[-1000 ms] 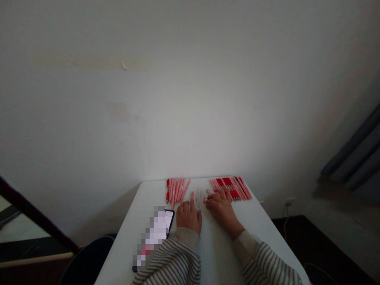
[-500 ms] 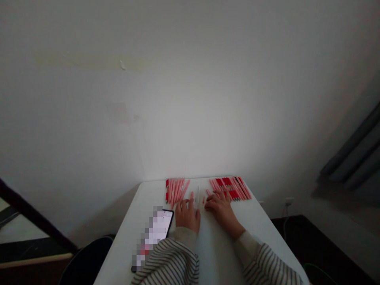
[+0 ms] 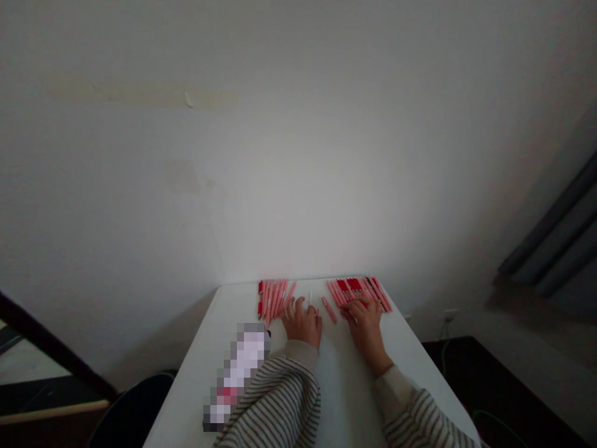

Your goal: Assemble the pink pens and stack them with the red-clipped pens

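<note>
Pink pens (image 3: 274, 297) lie side by side in a group at the back left of the white table. A second group of pink and red pens (image 3: 336, 291) lies at the back right. Between the groups are a thin white stick (image 3: 310, 298) and a short pink piece (image 3: 329, 310). My left hand (image 3: 302, 322) rests by the lower end of the white stick, its fingers curved and apart. My right hand (image 3: 364, 320) lies over the lower part of the right group, its fingers bent; what they touch is hidden.
A phone (image 3: 245, 367), its screen blurred out, lies on the white table (image 3: 345, 398) left of my left forearm. The wall (image 3: 289, 186) rises behind the table. Dark chair-like shape (image 3: 135, 410) at the lower left; dark curtain (image 3: 555, 230) at the right.
My left hand has moved slightly right. My right hand has shifted right over the right pens, and the pink piece between the hands now shows in full.
</note>
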A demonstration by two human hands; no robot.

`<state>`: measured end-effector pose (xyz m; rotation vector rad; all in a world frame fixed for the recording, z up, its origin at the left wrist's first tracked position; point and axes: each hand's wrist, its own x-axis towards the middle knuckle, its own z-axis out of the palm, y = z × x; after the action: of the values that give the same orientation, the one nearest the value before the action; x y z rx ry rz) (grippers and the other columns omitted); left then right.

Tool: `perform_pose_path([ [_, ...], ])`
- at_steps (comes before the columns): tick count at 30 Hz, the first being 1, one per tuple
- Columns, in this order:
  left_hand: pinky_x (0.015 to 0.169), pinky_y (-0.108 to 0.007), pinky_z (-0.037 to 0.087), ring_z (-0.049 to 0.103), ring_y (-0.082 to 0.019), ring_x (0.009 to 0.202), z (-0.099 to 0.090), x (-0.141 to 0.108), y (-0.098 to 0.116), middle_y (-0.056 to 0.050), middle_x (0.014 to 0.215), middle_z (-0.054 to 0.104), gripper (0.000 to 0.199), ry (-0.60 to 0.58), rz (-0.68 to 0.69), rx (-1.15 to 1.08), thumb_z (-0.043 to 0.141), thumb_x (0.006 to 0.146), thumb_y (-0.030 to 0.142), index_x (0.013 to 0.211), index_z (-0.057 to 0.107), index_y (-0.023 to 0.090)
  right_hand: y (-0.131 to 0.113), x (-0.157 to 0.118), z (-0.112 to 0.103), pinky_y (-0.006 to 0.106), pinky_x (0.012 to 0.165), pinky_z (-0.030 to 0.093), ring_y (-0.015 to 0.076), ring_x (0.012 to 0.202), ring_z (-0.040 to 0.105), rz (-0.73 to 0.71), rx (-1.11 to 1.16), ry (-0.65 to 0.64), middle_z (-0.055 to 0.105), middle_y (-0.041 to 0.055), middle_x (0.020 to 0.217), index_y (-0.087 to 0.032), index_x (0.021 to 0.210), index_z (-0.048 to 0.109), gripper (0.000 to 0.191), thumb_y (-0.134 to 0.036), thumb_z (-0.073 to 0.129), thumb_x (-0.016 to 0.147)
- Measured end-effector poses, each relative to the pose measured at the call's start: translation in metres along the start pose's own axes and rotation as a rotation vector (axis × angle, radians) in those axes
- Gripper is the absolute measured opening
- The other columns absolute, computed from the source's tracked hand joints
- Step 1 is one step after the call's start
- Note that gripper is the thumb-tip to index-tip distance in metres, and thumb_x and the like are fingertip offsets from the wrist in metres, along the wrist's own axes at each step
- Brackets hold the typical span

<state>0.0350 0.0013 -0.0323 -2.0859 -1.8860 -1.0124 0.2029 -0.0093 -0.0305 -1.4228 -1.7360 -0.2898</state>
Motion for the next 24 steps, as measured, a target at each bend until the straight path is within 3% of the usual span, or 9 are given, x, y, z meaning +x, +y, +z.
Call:
perform_pose_path([
  [10, 0.103, -0.061, 0.025, 0.039, -0.031, 0.123, 0.002, 0.002, -0.002, -0.002, 0.122, 0.06, 0.016, 0.029, 0.013, 0.016, 0.055, 0.079, 0.029, 0.073, 0.068, 0.023, 0.003, -0.002, 0.005, 0.046, 0.094, 0.026, 0.0248, 0.099, 0.046, -0.012, -0.028, -0.065, 0.068, 0.0018, 0.09, -0.032, 0.093, 0.07, 0.017, -0.029, 0.054, 0.087],
  [15, 0.098, -0.056, 0.032, 0.042, -0.03, 0.118, -0.001, 0.003, -0.005, -0.002, 0.118, 0.061, 0.005, 0.053, 0.018, -0.075, 0.063, 0.073, 0.024, 0.072, 0.068, 0.023, 0.003, -0.003, 0.005, 0.045, 0.093, 0.027, 0.0244, 0.097, 0.047, -0.001, -0.025, -0.053, 0.066, 0.0021, 0.092, -0.032, 0.093, 0.07, 0.016, -0.031, 0.055, 0.086],
  [24, 0.094, -0.048, 0.038, 0.046, -0.026, 0.11, 0.0, 0.001, -0.009, -0.002, 0.11, 0.064, 0.008, 0.155, 0.16, -0.261, 0.062, 0.075, 0.027, 0.072, 0.069, 0.025, -0.011, -0.003, -0.004, 0.041, 0.092, 0.029, 0.022, 0.095, 0.047, -0.001, -0.007, -0.088, 0.065, 0.0015, 0.086, -0.033, 0.099, 0.068, 0.018, -0.031, 0.056, 0.087],
])
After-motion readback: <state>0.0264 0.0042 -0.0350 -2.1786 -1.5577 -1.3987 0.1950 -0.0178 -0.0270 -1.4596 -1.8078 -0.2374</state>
